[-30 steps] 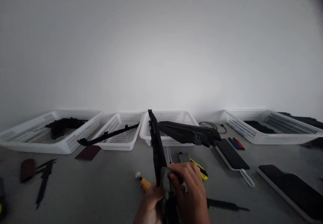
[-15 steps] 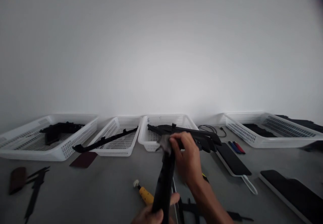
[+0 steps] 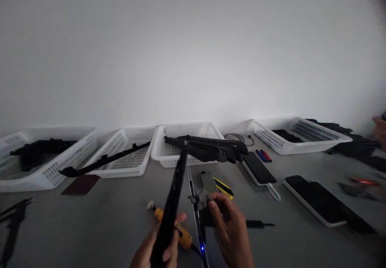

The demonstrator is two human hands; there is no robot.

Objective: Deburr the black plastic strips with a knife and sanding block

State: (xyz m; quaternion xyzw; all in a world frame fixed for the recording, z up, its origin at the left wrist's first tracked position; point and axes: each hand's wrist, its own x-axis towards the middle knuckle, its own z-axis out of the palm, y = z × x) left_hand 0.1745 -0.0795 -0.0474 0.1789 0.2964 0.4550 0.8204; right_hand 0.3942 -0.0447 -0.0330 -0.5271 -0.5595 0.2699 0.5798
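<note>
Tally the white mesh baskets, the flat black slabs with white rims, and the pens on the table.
White plastic mesh baskets: 4
Flat black white-rimmed slabs: 2
Pens, one blue, one red: 2
Total: 8

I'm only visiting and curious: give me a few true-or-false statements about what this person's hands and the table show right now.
1. The left hand grips a long black plastic strip. True.
2. The right hand is empty. False: it pinches a small crumpled grey cloth.
3. Four white mesh plastic baskets stand along the wall. True.
4. The yellow-handled tool lies inside a basket. False: it lies on the grey table, beside the left hand.
</note>
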